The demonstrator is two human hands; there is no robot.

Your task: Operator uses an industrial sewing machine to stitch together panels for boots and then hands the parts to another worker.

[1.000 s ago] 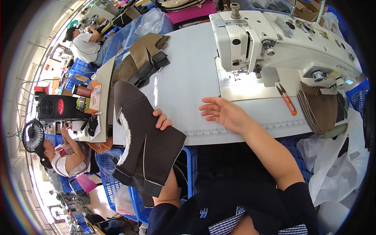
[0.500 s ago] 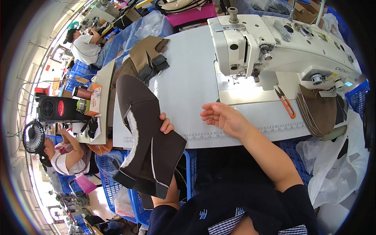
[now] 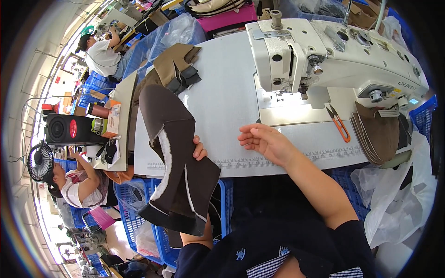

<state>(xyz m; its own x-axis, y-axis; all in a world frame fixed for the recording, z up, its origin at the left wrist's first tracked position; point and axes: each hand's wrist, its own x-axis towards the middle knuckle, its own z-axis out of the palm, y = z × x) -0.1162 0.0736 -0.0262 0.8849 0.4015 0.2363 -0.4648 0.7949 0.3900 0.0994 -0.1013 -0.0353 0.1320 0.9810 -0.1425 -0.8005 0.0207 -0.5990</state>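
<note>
My left hand [image 3: 200, 150] grips a dark brown boot upper [image 3: 179, 139], its fingertips curling over the right edge while the piece hides the rest of the hand. The upper has a rounded toe part at the top, a white fleecy edge down its left side and a thin pale line on the lower flap. It hangs over the table's front edge. My right hand [image 3: 266, 141] holds nothing; its fingers are loosely bent, above the table in front of the white sewing machine [image 3: 287, 55].
Orange-handled thread snips [image 3: 342, 127] lie right of the needle area, beside a stack of brown pieces [image 3: 378, 134]. More brown pieces [image 3: 169, 65] lie at the table's far left. Blue baskets [image 3: 160, 236] stand below the front edge. Two people work at the left.
The boot upper has shifted a little to the right and turned slightly, with my left hand moving along. My right hand has hardly moved.
</note>
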